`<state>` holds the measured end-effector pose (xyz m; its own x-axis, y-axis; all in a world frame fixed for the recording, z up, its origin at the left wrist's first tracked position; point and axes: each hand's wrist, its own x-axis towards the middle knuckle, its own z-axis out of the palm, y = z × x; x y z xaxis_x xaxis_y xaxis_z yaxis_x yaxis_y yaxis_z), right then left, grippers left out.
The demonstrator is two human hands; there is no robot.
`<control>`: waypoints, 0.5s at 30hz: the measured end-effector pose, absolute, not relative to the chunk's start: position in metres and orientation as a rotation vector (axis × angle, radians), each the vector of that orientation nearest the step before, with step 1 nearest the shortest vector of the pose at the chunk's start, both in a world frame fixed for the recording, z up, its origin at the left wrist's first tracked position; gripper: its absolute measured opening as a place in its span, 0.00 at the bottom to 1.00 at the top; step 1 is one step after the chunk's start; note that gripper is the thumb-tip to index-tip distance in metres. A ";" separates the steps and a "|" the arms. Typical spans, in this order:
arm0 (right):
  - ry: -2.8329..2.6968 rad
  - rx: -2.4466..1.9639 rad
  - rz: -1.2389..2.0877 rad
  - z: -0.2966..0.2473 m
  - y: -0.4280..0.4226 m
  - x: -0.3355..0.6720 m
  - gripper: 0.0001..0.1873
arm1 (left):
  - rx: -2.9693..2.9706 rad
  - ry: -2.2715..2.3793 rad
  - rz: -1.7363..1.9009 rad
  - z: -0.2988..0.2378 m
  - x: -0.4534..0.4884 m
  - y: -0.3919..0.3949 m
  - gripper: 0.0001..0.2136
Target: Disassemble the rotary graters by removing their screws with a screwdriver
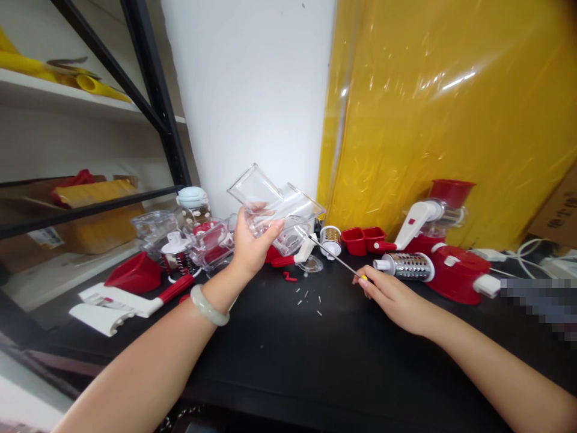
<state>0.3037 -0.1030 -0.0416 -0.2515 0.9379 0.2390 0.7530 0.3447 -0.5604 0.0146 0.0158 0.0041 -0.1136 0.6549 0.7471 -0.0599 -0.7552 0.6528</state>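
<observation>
My left hand (252, 243) is closed around a clear plastic housing (274, 207) with a square chute, held tilted above the black table (288, 355). A pale green bangle (208, 305) sits on that wrist. My right hand (390, 297) grips a thin screwdriver (336, 257) by its yellow handle. The metal shaft slants up to the left, and its tip touches the underside of the clear housing. Several small white screws (309, 299) lie on the table between my hands.
Red and white grater parts crowd the table's back: a steel drum (406, 266), a red base (455, 273), an assembled grater (433, 219), red cups (363, 239), clear housings (207, 240), white handles (112, 307). A black shelf rack (153, 96) stands left, yellow sheeting (451, 108) behind.
</observation>
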 end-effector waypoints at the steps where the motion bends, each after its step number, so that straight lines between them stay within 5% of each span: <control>1: -2.080 -1.471 0.452 -0.042 -0.103 0.304 0.20 | 1.672 0.660 1.926 0.005 0.015 0.015 0.28; 15: -2.071 -1.483 0.453 -0.042 -0.101 0.306 0.21 | 1.570 0.603 1.978 0.009 0.014 0.018 0.28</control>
<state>0.3059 -0.1009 -0.0423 -0.2424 0.9412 0.2354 0.7567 0.3353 -0.5612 0.0139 0.0182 0.0092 -0.1766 0.6557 0.7341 -0.1347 -0.7549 0.6419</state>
